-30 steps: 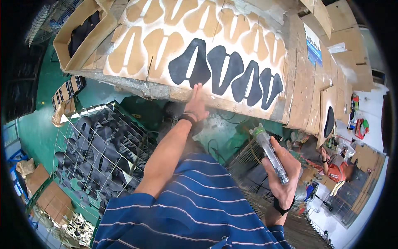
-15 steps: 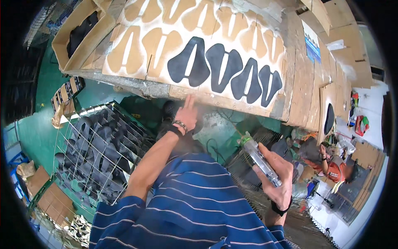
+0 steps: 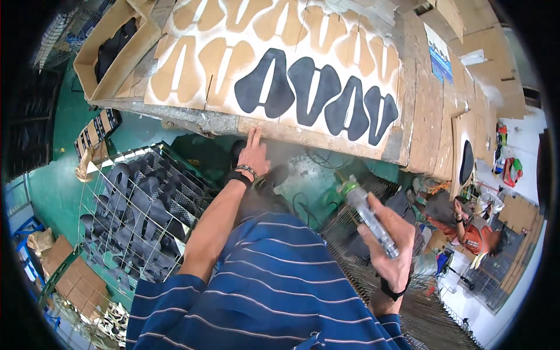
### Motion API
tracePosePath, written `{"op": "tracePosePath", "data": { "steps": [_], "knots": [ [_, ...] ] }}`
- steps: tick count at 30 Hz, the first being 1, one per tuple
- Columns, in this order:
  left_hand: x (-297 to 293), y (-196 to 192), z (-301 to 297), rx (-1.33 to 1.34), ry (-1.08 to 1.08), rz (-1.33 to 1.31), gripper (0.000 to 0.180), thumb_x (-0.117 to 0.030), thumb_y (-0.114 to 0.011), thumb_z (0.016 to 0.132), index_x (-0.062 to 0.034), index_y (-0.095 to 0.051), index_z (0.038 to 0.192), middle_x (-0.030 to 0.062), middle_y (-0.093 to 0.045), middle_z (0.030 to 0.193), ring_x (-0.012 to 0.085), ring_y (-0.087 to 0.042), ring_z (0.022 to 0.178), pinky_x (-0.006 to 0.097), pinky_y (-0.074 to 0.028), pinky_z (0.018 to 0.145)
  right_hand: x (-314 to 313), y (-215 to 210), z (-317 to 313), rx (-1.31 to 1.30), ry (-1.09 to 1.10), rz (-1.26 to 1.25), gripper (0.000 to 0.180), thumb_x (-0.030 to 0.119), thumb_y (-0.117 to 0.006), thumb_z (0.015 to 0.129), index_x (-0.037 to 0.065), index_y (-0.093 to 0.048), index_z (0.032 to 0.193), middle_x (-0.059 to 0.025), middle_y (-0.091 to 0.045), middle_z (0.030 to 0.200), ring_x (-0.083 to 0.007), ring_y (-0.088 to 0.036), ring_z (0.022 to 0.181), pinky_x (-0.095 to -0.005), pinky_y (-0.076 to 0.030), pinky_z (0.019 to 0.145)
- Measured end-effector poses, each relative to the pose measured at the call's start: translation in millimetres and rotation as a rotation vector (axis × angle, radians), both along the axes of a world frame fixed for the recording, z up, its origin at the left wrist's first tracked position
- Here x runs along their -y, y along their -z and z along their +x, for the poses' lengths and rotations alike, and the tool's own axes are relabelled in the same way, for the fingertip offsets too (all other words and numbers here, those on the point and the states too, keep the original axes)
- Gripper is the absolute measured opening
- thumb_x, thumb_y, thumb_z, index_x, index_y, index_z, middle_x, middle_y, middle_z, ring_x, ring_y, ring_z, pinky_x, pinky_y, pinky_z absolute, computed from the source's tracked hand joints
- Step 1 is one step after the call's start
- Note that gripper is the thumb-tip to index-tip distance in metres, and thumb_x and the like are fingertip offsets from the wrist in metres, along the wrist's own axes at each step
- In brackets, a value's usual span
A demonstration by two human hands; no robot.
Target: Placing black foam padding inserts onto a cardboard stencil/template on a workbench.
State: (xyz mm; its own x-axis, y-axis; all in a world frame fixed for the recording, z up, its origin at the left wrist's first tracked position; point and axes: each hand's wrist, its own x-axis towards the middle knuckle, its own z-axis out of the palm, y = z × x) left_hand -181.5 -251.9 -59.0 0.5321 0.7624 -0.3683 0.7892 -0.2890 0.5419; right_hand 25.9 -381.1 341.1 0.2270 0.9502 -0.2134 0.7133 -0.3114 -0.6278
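Observation:
My right hand (image 3: 394, 236) is wrapped round a silver spray gun (image 3: 376, 224) with a green ring near its nozzle. It is held over the floor, short of the table, and faint haze hangs near the nozzle. My left hand (image 3: 254, 158) has fingers stretched toward the table's front edge and holds nothing. Whether its fingertips touch that edge I cannot tell. Beyond it, several flat black slotted pieces (image 3: 265, 87) lie in a row on a cardboard sheet (image 3: 175, 73). White overspray surrounds them and the bare brown outlines of similar shapes.
At left stands a wire rack (image 3: 134, 204) loaded with dark pieces. An open cardboard box (image 3: 87, 76) holds black material at the table's far left. On the right, a black oval piece (image 3: 465, 162) is on a cardboard panel. A person in orange (image 3: 475, 236) sits farther right.
My left hand has shifted slightly left. My right hand and the spray gun have moved a little to the right. The black pieces lie as before.

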Motion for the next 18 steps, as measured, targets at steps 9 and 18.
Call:
{"op": "tracePosePath", "data": {
  "steps": [9, 18],
  "knots": [
    [3, 1, 0, 0.006, -0.012, -0.011, 0.03, -0.021, -0.089, 0.076, -0.0051, -0.065, 0.087, 0.019, -0.014, 0.176, 0.0387, -0.016, 0.163, 0.049, -0.049, 0.114, 21, -8, 15, 0.014, -0.01, -0.009, 0.063, -0.008, -0.08, 0.074, -0.002, -0.068, 0.136, -0.0211, -0.076, 0.1, -0.0309, -0.075, 0.084, -0.0351, -0.057, 0.077],
    [2, -5, 1, -0.002, -0.013, -0.037, 0.03, -0.019, -0.087, 0.077, -0.0054, -0.062, 0.085, 0.0182, -0.011, 0.177, 0.0381, -0.014, 0.163, 0.049, -0.048, 0.114, 24, -4, 20, 0.031, 0.003, 0.102, 0.06, -0.007, -0.079, 0.077, -0.001, -0.069, 0.135, -0.0197, -0.075, 0.099, -0.0294, -0.073, 0.082, -0.0339, -0.055, 0.075]
  ]
}}
